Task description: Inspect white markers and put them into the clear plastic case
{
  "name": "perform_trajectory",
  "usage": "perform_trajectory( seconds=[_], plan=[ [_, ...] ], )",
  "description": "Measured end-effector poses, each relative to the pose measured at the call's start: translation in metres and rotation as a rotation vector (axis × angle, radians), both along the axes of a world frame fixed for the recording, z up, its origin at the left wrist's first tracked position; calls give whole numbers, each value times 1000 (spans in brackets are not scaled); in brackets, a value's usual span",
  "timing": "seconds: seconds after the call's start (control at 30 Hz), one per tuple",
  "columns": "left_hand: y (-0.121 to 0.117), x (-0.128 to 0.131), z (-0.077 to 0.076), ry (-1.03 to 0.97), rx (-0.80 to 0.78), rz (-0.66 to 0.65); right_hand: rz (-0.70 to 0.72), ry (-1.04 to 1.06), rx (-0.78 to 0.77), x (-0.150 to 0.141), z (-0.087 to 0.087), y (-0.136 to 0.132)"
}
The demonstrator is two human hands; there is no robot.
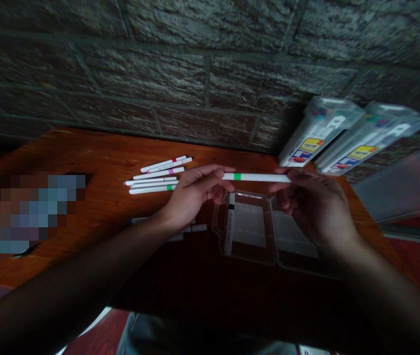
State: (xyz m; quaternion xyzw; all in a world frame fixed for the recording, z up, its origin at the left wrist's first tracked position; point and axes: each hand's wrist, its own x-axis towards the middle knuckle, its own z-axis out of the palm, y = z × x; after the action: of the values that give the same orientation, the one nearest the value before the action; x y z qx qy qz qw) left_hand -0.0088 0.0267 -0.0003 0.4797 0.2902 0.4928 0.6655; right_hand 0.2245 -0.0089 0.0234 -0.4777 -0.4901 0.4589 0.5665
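Observation:
A white marker with a green band [257,177] is held level between my two hands, above the table. My left hand [197,190] pinches its left end, and my right hand [311,199] grips the right end. Below the marker lies an open clear plastic case [273,246], partly hidden by my right hand. One white marker with a black band [230,224] rests along the case's left side. Left of my left hand, several white markers [158,173] with coloured bands lie in a loose group. More markers [198,228] sit partly behind my left forearm.
Two closed clear cases [304,135] with marker labels stand at the right back, leaning near the stone-block wall [180,74]. The wooden table [95,158] ends at the wall. At the left a blurred-out patch [35,212] covers something on the table.

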Motion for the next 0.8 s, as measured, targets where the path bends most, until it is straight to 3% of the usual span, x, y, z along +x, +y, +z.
perform_trajectory(
  seconds=[0.17, 0.37, 0.6, 0.8],
  plan=[
    [0, -1, -2, 35, 71, -46, -28, 74, -49, 3, -1, 3],
    [-3, -4, -1, 16, 110, -139, -18, 23, -3, 11, -8, 7],
    [-4, -4, -3, -33, 168, -235, -94, 240, -95, 6, -7, 8],
    [-5, -5, -2, -31, 182, -271, -123, 270, -139, 4, -4, 9]
  ],
)
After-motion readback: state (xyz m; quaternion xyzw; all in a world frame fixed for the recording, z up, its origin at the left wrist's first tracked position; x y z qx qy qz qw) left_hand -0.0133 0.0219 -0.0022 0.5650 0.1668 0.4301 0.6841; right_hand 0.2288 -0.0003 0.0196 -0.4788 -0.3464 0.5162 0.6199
